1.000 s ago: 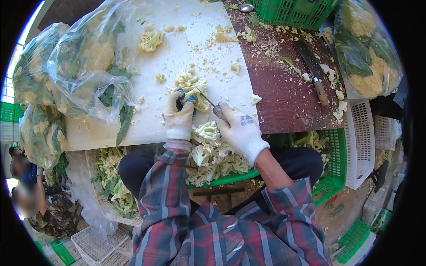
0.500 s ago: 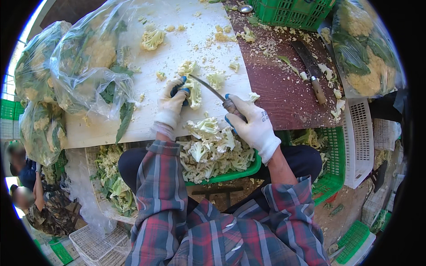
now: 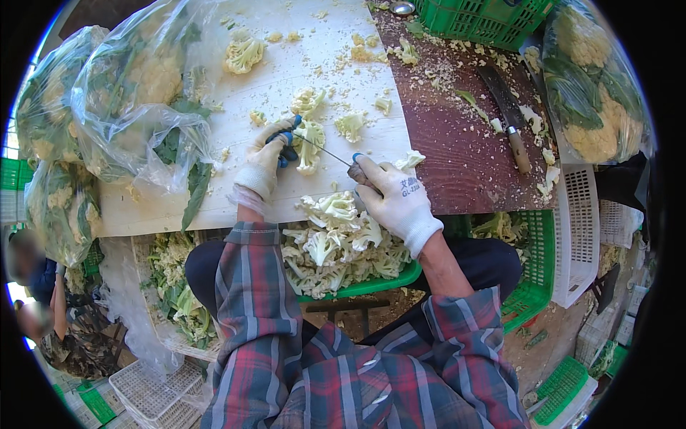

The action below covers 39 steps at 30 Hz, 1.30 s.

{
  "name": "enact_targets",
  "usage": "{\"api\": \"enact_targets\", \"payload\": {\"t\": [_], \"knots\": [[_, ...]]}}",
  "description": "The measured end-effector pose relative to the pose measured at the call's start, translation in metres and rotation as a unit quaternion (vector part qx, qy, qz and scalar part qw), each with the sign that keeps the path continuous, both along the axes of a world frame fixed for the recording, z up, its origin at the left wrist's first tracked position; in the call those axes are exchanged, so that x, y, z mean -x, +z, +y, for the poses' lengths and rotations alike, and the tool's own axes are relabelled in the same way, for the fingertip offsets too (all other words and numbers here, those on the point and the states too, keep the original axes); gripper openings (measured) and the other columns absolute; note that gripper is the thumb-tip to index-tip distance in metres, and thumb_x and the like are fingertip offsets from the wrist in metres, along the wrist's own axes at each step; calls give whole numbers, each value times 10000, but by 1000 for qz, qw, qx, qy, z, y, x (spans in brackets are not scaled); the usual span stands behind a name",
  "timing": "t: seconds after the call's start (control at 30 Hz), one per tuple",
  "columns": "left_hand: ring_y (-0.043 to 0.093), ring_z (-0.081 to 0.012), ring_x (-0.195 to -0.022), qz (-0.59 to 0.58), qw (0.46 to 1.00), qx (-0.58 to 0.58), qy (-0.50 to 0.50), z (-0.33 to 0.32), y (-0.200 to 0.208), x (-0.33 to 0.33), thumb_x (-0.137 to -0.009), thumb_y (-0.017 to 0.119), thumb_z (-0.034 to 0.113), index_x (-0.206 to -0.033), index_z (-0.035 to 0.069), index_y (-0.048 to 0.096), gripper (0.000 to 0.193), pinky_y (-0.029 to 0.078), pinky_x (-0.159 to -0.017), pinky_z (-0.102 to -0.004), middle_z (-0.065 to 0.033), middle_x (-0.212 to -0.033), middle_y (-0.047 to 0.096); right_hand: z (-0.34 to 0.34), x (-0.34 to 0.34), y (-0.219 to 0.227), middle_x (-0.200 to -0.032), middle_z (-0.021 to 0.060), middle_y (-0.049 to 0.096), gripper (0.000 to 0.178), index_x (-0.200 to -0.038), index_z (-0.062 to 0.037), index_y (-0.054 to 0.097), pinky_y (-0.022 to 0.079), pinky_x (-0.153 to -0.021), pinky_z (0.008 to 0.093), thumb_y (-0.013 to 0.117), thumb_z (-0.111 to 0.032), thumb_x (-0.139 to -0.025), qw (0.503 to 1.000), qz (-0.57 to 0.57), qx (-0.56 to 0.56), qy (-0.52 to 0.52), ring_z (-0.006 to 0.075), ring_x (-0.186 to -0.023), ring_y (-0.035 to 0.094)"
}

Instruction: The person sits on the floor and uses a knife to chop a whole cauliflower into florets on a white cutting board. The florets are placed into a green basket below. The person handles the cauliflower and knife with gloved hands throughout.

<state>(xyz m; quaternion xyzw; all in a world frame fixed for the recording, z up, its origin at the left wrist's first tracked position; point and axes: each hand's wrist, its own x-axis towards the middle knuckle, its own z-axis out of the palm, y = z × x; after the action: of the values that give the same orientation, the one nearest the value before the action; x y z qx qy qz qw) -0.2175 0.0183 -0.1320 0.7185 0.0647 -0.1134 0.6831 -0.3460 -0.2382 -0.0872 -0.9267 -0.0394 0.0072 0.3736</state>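
Note:
My left hand (image 3: 266, 156), in a white glove with blue fingertips, is closed on a cauliflower floret (image 3: 310, 151) above the white board (image 3: 243, 211). In my gloved right hand (image 3: 395, 199) is a knife (image 3: 329, 153), gripped by its wrapped handle. Its thin blade reaches left across the floret, close to my left fingertips; whether it has cut in, I cannot tell. More florets (image 3: 350, 126) lie around on the board. Just below my hands, a heap of cut cauliflower pieces (image 3: 332, 247) fills a green crate (image 3: 386, 284) between my knees.
Plastic-wrapped cauliflower heads (image 3: 150, 86) stand at the left, another bag (image 3: 597, 93) at the far right. A cleaver (image 3: 507, 107) lies on the brown tabletop (image 3: 457, 168) among crumbs. Green crates (image 3: 532, 275) and white crates (image 3: 575, 236) stand at the right. Two people (image 3: 53, 307) are at the left edge.
My right hand has shifted slightly left and down, and the knife blade now lies across the floret, turned edge-on. My left hand still holds the floret. The view has shifted slightly.

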Motion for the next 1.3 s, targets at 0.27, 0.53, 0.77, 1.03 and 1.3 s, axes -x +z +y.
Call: {"api": "enact_targets", "payload": {"t": [0.27, 0.53, 0.77, 1.03, 1.3], "knots": [[650, -87, -738, 47, 989, -96, 104, -14, 25, 13, -999, 749, 287, -1261, 145, 776, 300, 486, -607, -235, 16, -910, 702, -9, 1, 17, -1060, 176, 738, 291, -1223, -157, 653, 553, -857, 497, 615, -320, -985, 996, 74, 33, 27, 395, -1038, 703], [578, -256, -1228, -252, 939, -222, 71, -22, 29, -7, -933, 817, 426, -1431, 138, 671, 594, 499, -1064, -388, -143, -1364, 619, -41, 13, 25, -1046, 155, 747, 398, -1303, -89, 721, 559, -898, 340, 705, -250, -939, 957, 37, -272, -97, 262, -973, 734], [405, -349, -1499, -99, 946, -296, -89, -70, 27, -4, -824, 825, 590, -1410, 252, 712, 687, 358, -1253, -454, -143, -1550, 557, -31, -17, 10, -1052, 213, 731, 305, -1168, -126, 674, 542, -869, 532, 595, -326, -951, 989, 97, -47, -98, 430, -1024, 699], [552, -378, -1324, -308, 894, -324, -4, -31, -5, 102, -843, 828, 346, -1275, 136, 777, 483, 442, -1146, -481, -171, -1392, 664, -2, 53, -2, -1137, 188, 716, 428, -1369, -159, 609, 587, -835, 516, 610, -322, -973, 999, 28, 43, 9, 400, -975, 727], [505, -423, -1365, -367, 830, -419, 13, -28, 6, 155, -921, 726, 315, -1325, 151, 748, 437, 381, -1190, -530, -180, -1483, 611, -1, 96, -7, -1058, 172, 707, 510, -1457, -126, 589, 590, -735, 484, 649, -315, -987, 996, -36, 75, 12, 377, -867, 737]]}}
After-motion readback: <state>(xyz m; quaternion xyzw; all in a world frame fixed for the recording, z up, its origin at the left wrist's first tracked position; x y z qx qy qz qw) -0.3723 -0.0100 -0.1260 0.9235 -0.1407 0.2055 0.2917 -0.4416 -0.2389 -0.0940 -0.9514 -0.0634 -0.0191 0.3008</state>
